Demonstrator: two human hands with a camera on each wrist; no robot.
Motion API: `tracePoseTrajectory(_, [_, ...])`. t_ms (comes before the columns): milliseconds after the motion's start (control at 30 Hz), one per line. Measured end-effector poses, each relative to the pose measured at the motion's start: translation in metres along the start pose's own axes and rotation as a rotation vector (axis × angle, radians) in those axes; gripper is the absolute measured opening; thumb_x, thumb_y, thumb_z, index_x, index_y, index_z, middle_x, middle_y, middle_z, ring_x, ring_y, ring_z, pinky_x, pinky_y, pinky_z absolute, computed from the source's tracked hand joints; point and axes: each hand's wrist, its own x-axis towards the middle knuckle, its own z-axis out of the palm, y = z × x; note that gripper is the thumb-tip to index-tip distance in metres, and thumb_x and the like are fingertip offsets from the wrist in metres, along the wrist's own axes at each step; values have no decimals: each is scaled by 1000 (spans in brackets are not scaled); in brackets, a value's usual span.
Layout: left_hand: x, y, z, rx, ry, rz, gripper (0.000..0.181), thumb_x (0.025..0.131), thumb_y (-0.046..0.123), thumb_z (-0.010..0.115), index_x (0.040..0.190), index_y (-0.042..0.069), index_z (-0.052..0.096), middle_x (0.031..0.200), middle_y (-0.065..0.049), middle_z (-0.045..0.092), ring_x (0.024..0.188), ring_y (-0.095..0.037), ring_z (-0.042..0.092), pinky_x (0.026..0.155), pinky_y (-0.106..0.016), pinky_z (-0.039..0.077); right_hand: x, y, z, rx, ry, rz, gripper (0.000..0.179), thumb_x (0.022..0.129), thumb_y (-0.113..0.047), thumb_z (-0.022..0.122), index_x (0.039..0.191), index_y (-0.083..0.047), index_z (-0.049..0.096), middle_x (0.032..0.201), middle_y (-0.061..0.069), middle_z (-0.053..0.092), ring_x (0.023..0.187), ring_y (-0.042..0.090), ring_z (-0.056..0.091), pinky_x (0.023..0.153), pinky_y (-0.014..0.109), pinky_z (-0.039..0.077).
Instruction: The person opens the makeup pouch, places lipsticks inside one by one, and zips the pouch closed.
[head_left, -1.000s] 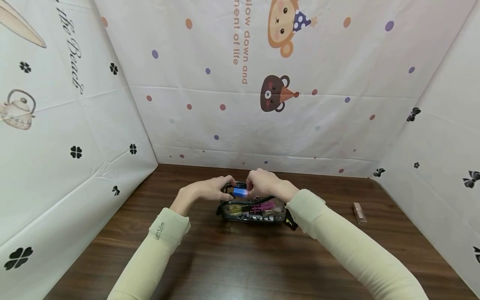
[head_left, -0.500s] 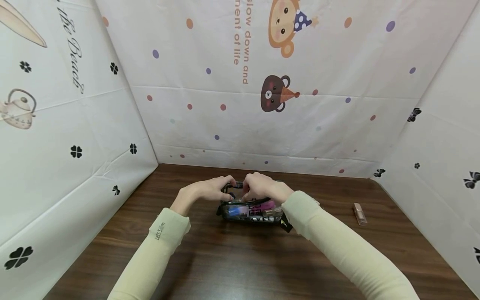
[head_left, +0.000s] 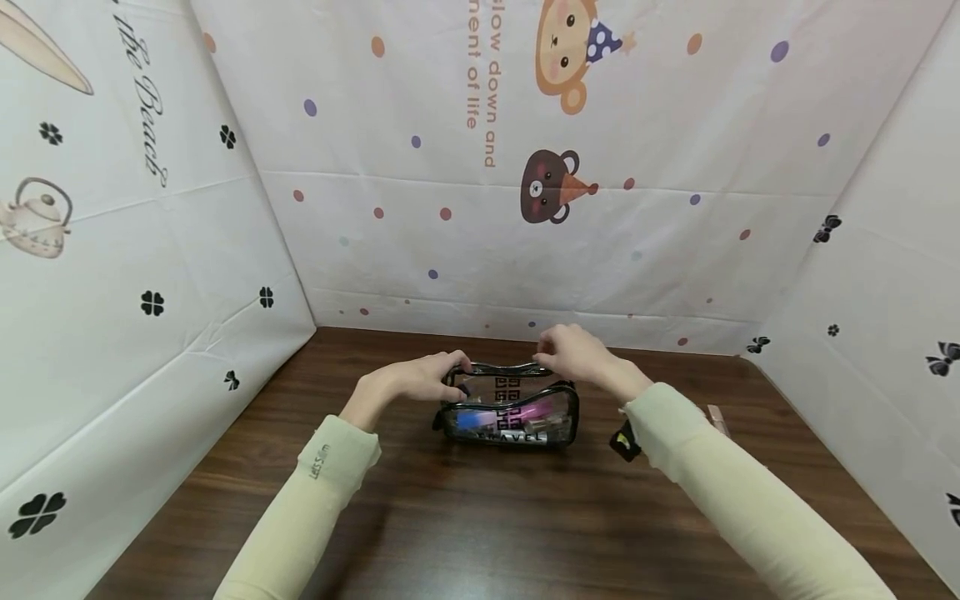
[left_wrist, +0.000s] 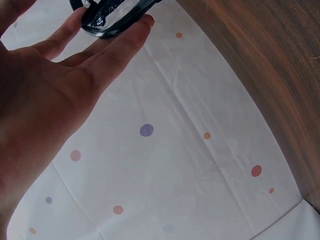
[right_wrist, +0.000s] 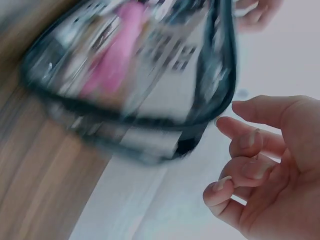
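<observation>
A clear pouch [head_left: 501, 407] with black trim and a "TRAVEL" label stands on the table with its mouth spread wide. My left hand [head_left: 420, 377] grips its left end, thumb at the front rim and fingers at the back. In the left wrist view, fingertips [left_wrist: 146, 21] rest against the black trim. Through the clear front show a blue item [head_left: 475, 419] on the left and a pink one [head_left: 534, 410] further right. My right hand [head_left: 581, 354] is beside the back rim's right part, holding nothing; its fingers [right_wrist: 252, 142] are loosely curled near the pouch's edge.
A pale pink lipstick-like tube [head_left: 717, 419] lies on the brown table [head_left: 495, 525] at the right, partly behind the sleeve. A black piece with a yellow mark [head_left: 625, 442] hangs under the right cuff. Patterned white sheets [head_left: 375, 250] wall the table at the back and sides.
My right hand carried the blue item into the pouch, let go, and moved up and right out of the mouth. The left hand has stayed in place on the pouch.
</observation>
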Motion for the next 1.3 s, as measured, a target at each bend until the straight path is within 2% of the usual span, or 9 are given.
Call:
tracePoseTrajectory(200, [1, -1, 0, -12, -4, 3, 42, 96, 30, 59, 132, 16, 43, 126, -15, 52, 103, -20, 49, 88, -40, 42, -20, 54, -1, -18, 60, 107, 21, 96, -23, 57, 97, -3, 65, 76, 6, 66, 58, 15, 54, 55, 30, 42])
tracePoseTrajectory(333, [0, 0, -1, -21, -3, 4, 42, 96, 30, 60, 132, 15, 44, 121, -13, 53, 99, -20, 48, 85, -38, 41, -37, 89, -3, -35, 50, 160, 24, 98, -20, 52, 103, 2, 61, 81, 10, 65, 63, 17, 57, 57, 33, 45])
tracePoseTrajectory(633, [0, 1, -2, -21, -8, -2, 43, 96, 30, 60, 133, 15, 44, 132, -15, 50, 113, -22, 51, 95, -44, 43, -77, 152, -11, -55, -94, 326, 32, 96, -20, 54, 110, 8, 59, 100, 26, 64, 81, 32, 64, 64, 44, 50])
tracePoseTrajectory(767, [0, 2, -2, -21, -9, -6, 43, 96, 30, 59, 133, 15, 43, 134, -15, 49, 115, -23, 50, 96, -44, 43, -92, 170, -11, -57, -149, 414, 32, 95, -20, 54, 109, 8, 58, 102, 27, 63, 80, 31, 62, 63, 44, 48])
tracePoseTrajectory(967, [0, 0, -1, -24, -6, -3, 42, 96, 30, 59, 132, 15, 44, 131, -14, 51, 110, -21, 50, 93, -43, 43, -109, 192, -6, -73, -226, 543, 47, 95, -22, 54, 121, 17, 49, 117, 38, 55, 98, 47, 59, 73, 55, 49])
tracePoseTrajectory(1033, [0, 0, -1, -23, -7, -5, 42, 96, 30, 59, 133, 16, 44, 129, -14, 51, 108, -21, 50, 92, -42, 43, -113, 198, -3, -72, -247, 582, 44, 95, -23, 54, 115, 15, 52, 115, 38, 55, 97, 47, 59, 73, 56, 49])
tracePoseTrajectory(1100, [0, 0, -1, -25, -6, -5, 43, 96, 30, 60, 133, 16, 44, 128, -14, 52, 106, -20, 50, 90, -41, 43, -117, 204, 1, -62, -268, 619, 33, 96, -23, 52, 100, 9, 58, 102, 32, 60, 86, 41, 61, 69, 52, 49])
tracePoseTrajectory(1200, [1, 0, -1, -24, -4, -7, 43, 96, 30, 60, 133, 16, 44, 127, -13, 52, 105, -20, 50, 90, -41, 43, -123, 210, 6, -43, -282, 642, 29, 96, -22, 51, 80, -1, 61, 84, 20, 62, 74, 31, 58, 64, 46, 47])
tracePoseTrajectory(1300, [1, 1, -1, -21, -1, -17, 42, 96, 31, 60, 132, 17, 44, 127, -10, 52, 107, -19, 50, 91, -41, 43, -129, 212, 11, -17, -281, 648, 29, 95, -20, 51, 72, -5, 60, 75, 14, 59, 68, 27, 55, 60, 41, 44])
